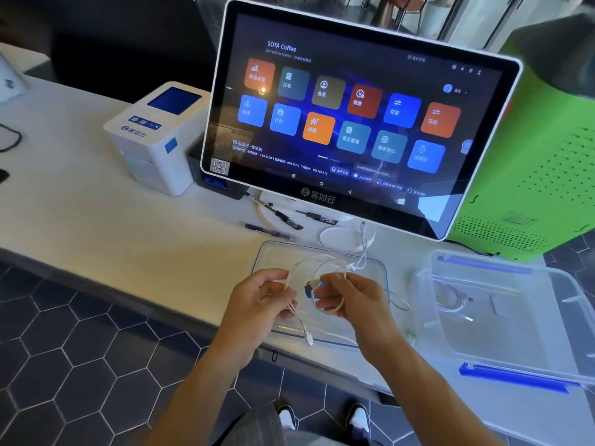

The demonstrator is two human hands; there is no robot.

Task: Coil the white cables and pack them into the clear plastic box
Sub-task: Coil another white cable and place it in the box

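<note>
Both of my hands hold a white cable (317,263) in loops above the flat clear lid (277,252) on the counter. My left hand (267,299) pinches one side of the loops, and a plug end (308,339) dangles below it. My right hand (349,299) grips the other side of the loops near a USB plug (311,286). The free end of the cable trails up toward the screen, ending at a small connector (363,225). The clear plastic box (547,317) with blue clips stands to the right, with another white cable (452,299) inside it.
A large touchscreen terminal (351,114) stands right behind the lid. A white receipt printer (154,136) is to its left, a green case (541,162) to its right. Pens (277,217) lie under the screen. The counter's front edge runs below my hands.
</note>
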